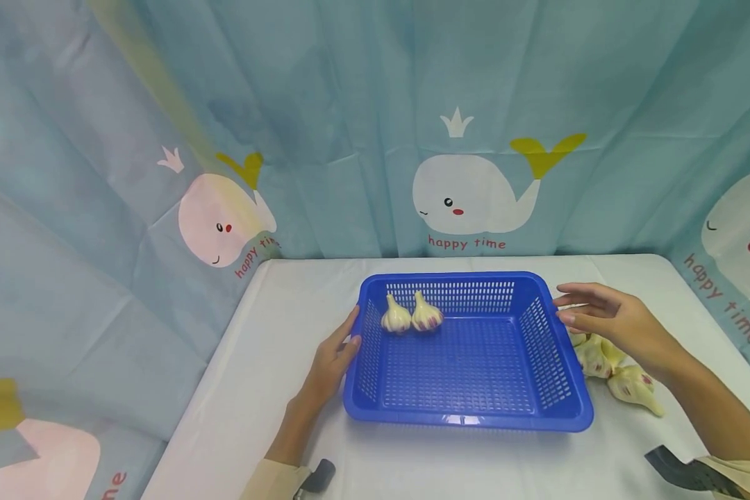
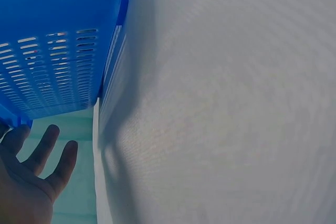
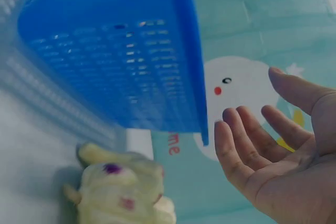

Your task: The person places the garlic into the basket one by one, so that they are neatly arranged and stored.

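Left hand: loosely extended, touching blue rectangular slotted plastic basket
Right hand: spread wide, just beside basket
Inside: two white, purple-marked garlic bulbs
Outside: more bulbs

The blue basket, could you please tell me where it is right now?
In the head view, the blue basket is right of centre over the table, between the left hand and right hand, left of the loose garlic bulbs.
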